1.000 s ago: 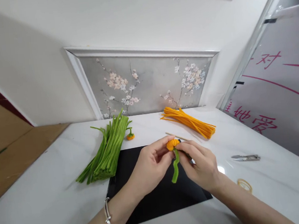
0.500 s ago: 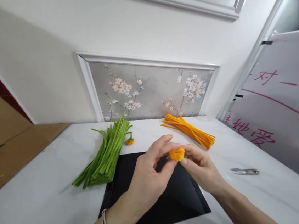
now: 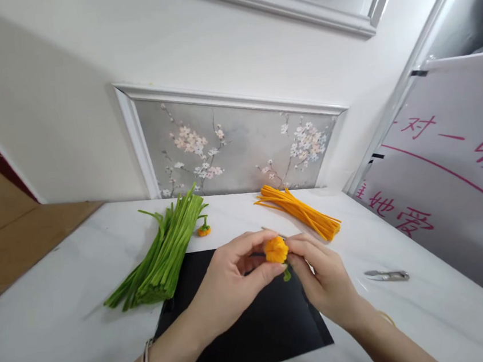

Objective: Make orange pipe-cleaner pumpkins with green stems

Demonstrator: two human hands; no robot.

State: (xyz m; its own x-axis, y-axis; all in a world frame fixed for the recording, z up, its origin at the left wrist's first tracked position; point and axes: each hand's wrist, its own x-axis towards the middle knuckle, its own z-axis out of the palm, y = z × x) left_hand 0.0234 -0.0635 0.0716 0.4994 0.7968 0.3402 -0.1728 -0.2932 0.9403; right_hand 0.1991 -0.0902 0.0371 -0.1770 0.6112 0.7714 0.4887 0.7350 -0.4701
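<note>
Between thumb and fingers, my left hand [image 3: 242, 267] grips a small orange ruffled piece [image 3: 276, 250] above the black mat [image 3: 262, 340]. My right hand [image 3: 322, 273] pinches at its right side; what lies between those fingertips is mostly hidden. A green curled bit [image 3: 286, 274] hangs below the orange piece. Behind my hands lies a bundle of orange fuzzy stems [image 3: 300, 209]. A bundle of green stems [image 3: 167, 252] rests to the left, with a small orange and green piece [image 3: 204, 230] beside it.
Metal snips [image 3: 386, 275] lie on the white table [image 3: 38, 340] at the right. A cardboard box [image 3: 24, 244] stands at the left edge. The wall with a framed flower panel [image 3: 241, 140] rises behind, and a whiteboard [image 3: 453, 182] with red writing is on the right.
The orange piece has turned in my fingers, and the green bit now shows below it. A thin tip shows above my fingertips. The whole view has shifted slightly.
</note>
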